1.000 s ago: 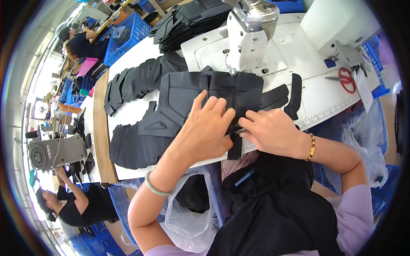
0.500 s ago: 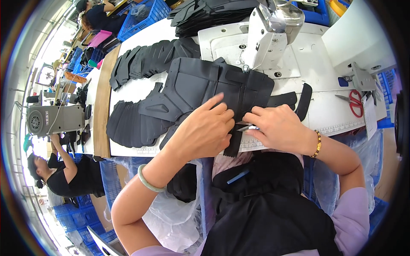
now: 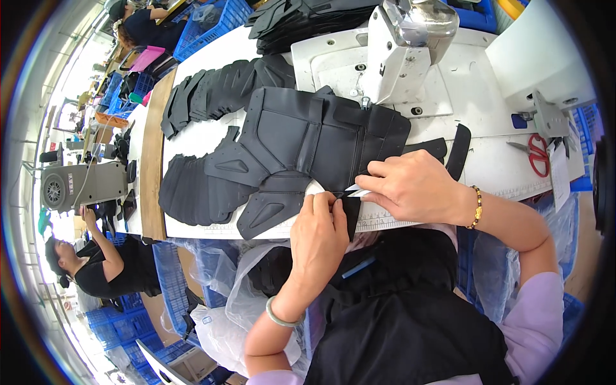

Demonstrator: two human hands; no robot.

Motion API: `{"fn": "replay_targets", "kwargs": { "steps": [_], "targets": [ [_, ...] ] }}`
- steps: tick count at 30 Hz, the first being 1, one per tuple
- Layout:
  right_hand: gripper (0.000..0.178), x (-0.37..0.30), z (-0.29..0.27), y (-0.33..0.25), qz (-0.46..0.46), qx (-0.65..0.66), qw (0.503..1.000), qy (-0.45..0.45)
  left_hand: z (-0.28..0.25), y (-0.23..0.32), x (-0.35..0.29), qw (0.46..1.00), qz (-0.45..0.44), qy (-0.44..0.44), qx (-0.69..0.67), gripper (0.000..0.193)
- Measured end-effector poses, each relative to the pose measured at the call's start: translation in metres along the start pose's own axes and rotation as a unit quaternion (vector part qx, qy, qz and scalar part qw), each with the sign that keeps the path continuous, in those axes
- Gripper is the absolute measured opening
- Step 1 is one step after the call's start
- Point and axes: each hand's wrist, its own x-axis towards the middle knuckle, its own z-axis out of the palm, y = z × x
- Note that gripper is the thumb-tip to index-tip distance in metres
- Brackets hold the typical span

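Observation:
A black sewn panel [image 3: 282, 128] with raised, moulded shapes lies spread on the white sewing table [image 3: 487, 167]. My right hand [image 3: 414, 186] is closed round small silver snips [image 3: 356, 190], whose points reach the panel's near edge beside a black strip [image 3: 351, 215]. My left hand [image 3: 319, 234] pinches that strip right next to the snips, its fingertips pressed together. Exactly where the blades meet the material is too small to tell. Beyond the panel stands the head of a white sewing machine [image 3: 404, 64].
Stacked black pieces lie left of the panel [image 3: 192, 189] and farther back [image 3: 308, 22]. Red-handled scissors [image 3: 538, 154] and a loose black strip [image 3: 458, 151] lie to the right. A ruler [image 3: 385, 220] runs along the near edge. Another person [image 3: 102, 263] works at far left.
My left hand has come down toward the table's near edge and now pinches the strip. The snips have shifted slightly left with my right hand. The panel's lower left flap now shows.

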Motion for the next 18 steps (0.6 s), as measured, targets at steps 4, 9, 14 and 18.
{"fn": "replay_targets", "kwargs": {
  "steps": [4, 9, 14, 18],
  "targets": [
    [0.010, 0.005, 0.004, -0.006, -0.010, -0.043, 0.999, -0.011, 0.004, 0.000, -0.001, 0.999, -0.002, 0.021, -0.029, 0.009],
    [0.008, 0.002, 0.010, -0.014, -0.010, -0.082, 0.997, 0.005, 0.016, -0.004, -0.005, 0.995, 0.019, 0.085, -0.051, 0.007],
    [0.013, 0.001, 0.017, -0.017, 0.012, -0.088, 0.996, 0.026, 0.029, -0.012, -0.006, 0.979, 0.119, 0.163, 0.032, 0.008],
    [0.012, 0.003, 0.017, -0.015, 0.028, -0.053, 0.998, 0.027, 0.032, -0.014, -0.008, 0.974, 0.121, 0.188, 0.025, 0.008]
  ]
}}
